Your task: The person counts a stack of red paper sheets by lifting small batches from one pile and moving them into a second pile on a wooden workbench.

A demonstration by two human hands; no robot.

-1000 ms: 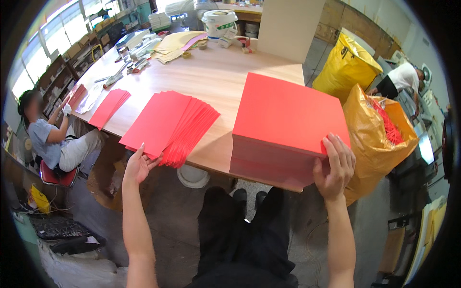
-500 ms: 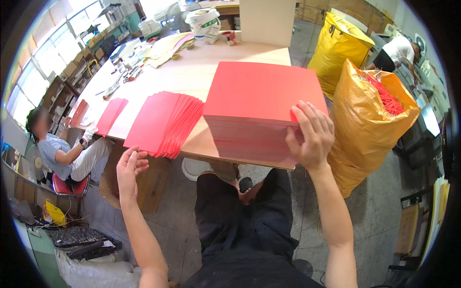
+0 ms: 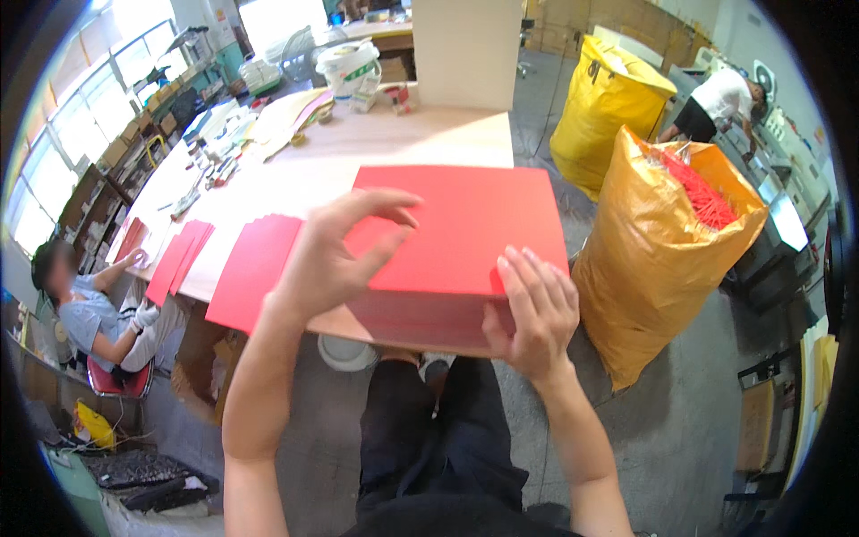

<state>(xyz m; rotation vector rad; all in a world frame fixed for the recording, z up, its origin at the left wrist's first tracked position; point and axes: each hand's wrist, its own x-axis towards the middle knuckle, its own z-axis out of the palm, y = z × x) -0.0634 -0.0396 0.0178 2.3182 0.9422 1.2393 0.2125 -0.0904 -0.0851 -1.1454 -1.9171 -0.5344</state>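
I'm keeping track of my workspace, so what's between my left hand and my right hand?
In the head view, between your left hand and right hand lies the top of the tall red stack; that stretch looks bare.

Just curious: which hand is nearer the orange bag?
Right. The right hand, at the stack's near right corner, is just left of the orange bag; the left hand is farther left.

left hand (image 3: 333, 255) now over taller stack (image 3: 465, 224)
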